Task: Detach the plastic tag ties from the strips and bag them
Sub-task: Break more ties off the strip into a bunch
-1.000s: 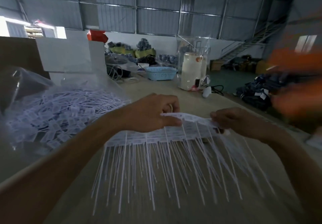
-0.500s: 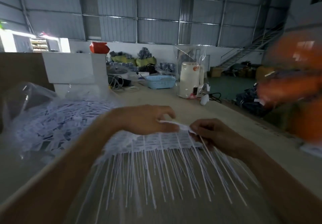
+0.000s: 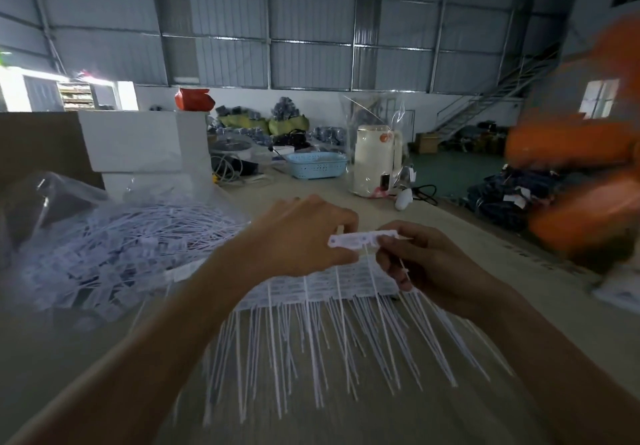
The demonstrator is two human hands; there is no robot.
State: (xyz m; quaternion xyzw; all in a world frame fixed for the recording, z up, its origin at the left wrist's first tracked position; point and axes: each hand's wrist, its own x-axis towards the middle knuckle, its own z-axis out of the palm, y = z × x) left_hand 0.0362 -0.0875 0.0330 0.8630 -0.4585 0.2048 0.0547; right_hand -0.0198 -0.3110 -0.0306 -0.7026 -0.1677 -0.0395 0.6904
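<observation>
Two hands meet at centre over the bench (image 3: 485, 237): the left hand (image 3: 301, 237) and right hand (image 3: 429, 264) both pinch one white strip (image 3: 363, 238) of tag ties. More strips (image 3: 329, 289) lie beneath; one clear bag (image 3: 104, 237) of loose ties sits at nine o'clock.

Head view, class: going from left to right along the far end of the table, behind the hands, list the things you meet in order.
White stacked boxes → tangle of grey cables → light blue perforated plastic basket → cream plastic kettle
</observation>
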